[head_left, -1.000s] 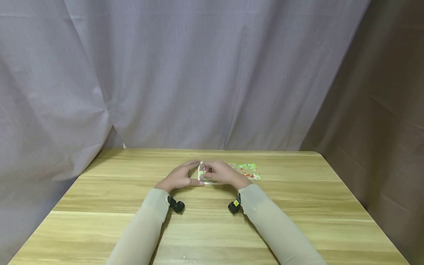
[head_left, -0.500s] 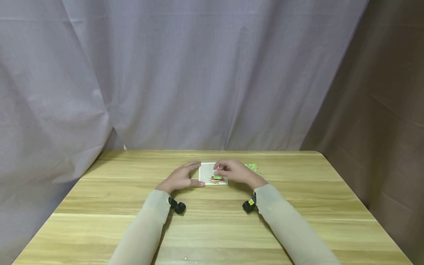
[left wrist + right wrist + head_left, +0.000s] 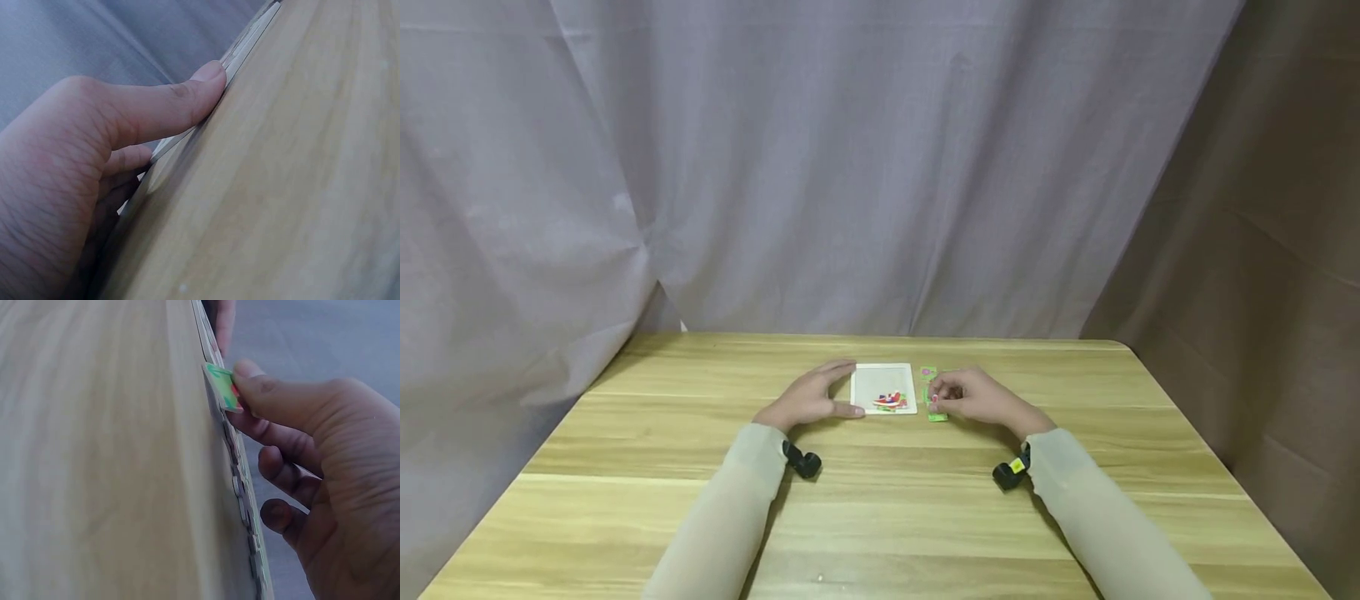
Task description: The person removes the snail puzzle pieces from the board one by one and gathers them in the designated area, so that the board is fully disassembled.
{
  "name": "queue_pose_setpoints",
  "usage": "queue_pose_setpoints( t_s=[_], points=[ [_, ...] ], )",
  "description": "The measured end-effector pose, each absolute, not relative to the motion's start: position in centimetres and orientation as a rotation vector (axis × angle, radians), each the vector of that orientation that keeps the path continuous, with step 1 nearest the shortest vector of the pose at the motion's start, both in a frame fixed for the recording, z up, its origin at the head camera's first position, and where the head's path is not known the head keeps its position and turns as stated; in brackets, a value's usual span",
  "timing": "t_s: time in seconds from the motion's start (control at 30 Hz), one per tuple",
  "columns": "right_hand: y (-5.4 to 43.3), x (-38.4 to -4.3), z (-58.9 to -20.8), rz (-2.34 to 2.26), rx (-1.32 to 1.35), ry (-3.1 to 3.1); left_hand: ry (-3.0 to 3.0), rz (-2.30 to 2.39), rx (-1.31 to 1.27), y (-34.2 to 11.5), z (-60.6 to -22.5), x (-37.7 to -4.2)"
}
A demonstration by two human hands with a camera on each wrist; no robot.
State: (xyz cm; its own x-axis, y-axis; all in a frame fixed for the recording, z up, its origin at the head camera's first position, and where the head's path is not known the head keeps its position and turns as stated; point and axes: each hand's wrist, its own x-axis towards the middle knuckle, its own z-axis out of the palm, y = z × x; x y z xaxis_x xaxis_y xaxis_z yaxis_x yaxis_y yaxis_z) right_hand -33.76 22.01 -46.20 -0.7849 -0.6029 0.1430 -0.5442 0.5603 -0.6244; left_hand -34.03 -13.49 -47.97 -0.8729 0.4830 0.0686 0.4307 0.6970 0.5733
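A shallow white-rimmed puzzle tray lies flat near the back of the table. Several colourful jigsaw pieces are heaped in its near right corner. My left hand spans the tray's left side, thumb at the near corner and fingertips at the far one; in the left wrist view the straight thumb rests on the rim. To the right of the tray, my right hand pinches a green and red jigsaw piece between thumb and index finger, tilted above other pieces. Its other fingers are loosely curled.
Loose green jigsaw pieces lie between the tray and my right hand, partly hidden by it. More pieces line up flat in the right wrist view. A grey curtain hangs behind the wooden table.
My right hand has moved right, from over the tray to the loose pieces beside it. The heap in the tray has come into view. My left hand has stayed at the tray's left side.
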Motion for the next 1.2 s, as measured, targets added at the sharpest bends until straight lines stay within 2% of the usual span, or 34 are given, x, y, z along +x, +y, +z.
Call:
queue_pose_setpoints(
  t_s=[0.77, 1.2],
  points=[
    [21.74, -33.58, -46.37, -0.848, -1.208, 2.778, 2.801, 0.937, 0.754, -13.48, -48.07, -34.2],
    [21.88, -33.68, -46.61, -0.847, -1.184, 2.759, 2.794, 0.943, 0.749, -13.38, -47.92, -33.97]
  ],
)
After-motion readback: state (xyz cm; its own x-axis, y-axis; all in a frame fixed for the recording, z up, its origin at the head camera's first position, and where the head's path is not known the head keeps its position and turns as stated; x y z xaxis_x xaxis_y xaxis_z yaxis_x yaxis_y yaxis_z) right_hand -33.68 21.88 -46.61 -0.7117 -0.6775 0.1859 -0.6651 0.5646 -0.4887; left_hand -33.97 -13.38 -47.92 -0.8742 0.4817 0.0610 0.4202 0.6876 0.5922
